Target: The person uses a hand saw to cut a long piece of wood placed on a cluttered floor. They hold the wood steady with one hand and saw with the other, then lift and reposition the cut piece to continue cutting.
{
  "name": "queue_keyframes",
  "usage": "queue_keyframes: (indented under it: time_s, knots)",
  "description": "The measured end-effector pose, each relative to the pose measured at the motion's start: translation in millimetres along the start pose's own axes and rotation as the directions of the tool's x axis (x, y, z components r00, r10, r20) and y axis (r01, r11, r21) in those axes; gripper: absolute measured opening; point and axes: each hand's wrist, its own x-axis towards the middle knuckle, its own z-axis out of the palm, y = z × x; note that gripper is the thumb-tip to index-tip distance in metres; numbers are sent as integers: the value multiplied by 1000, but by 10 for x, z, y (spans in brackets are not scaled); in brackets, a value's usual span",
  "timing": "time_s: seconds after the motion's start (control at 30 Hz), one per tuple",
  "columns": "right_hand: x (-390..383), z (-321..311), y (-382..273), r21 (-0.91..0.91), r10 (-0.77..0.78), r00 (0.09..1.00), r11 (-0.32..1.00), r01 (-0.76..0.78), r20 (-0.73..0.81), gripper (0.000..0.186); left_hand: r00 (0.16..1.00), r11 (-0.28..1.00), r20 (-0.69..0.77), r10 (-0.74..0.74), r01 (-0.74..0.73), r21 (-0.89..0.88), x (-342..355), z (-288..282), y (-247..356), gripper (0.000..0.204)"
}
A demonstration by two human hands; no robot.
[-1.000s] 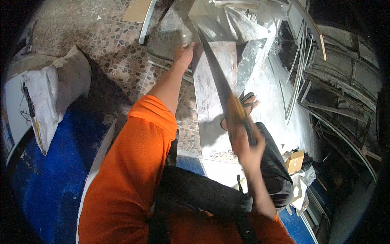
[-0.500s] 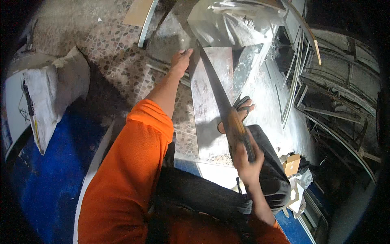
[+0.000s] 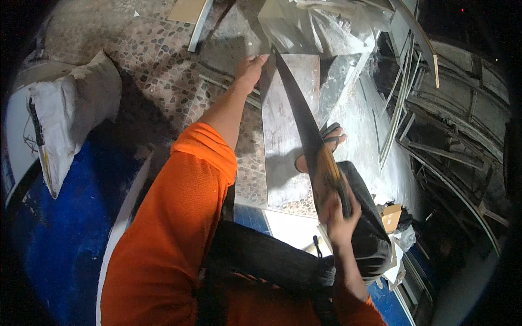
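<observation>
My right hand point(image 3: 340, 209) grips the yellow and dark handle of a handsaw point(image 3: 296, 108), its long blade angled away up to the top end of a pale, worn board point(image 3: 288, 179). Fingers bent, my left hand point(image 3: 253, 70) holds the board's upper left corner, just left of the blade's far part; its fingertips are small in the picture. My sandalled foot point(image 3: 333, 136) is by the board's right edge, partly behind the saw.
Crumpled plastic sheeting point(image 3: 321, 30) lies beyond the board. Metal frames point(image 3: 446, 146) crowd the right side, near a small cardboard box point(image 3: 391, 217). A whitish draped bundle point(image 3: 76, 114) and blue panel point(image 3: 65, 244) are at left, beside pebble-patterned flooring point(image 3: 157, 76).
The saw's handle and my right hand have moved back toward me relative to the board. My left hand stays at the board's corner, while the whole view has shifted slightly.
</observation>
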Motion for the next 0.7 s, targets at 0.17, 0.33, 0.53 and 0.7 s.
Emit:
queue_keyframes:
  time_s: [0.17,0.33,0.53,0.7]
  knots:
    - [557,198,230,-176,-30,999,984,27,-15,53,997,997,-72,10,-15,-70,-27,211,-8,54]
    - [1888,1150,-102,-186,-12,1000,982,13,3,46,987,995,143,-68,78,-64,288,-104,-273,60]
    - [-400,33,-71,13,19,995,1000,-20,101,57,995,993,-91,-48,58,102,106,24,-201,70]
    - [945,729,138,-103,-78,996,991,81,31,45,999,964,21,38,-42,263,234,-127,-116,71]
